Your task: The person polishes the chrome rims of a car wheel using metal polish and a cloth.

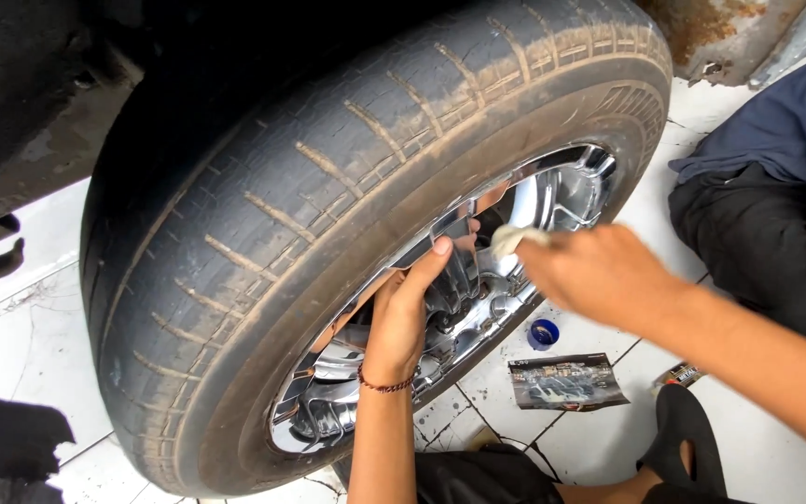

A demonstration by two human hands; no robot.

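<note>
Ribbed rubber tyre [263, 233], chrome rim [478, 299], cloth [512, 239].

left hand [401, 313] on chrome wheel [478, 289] | right hand [599, 275] pinching cloth [512, 239]
</note>
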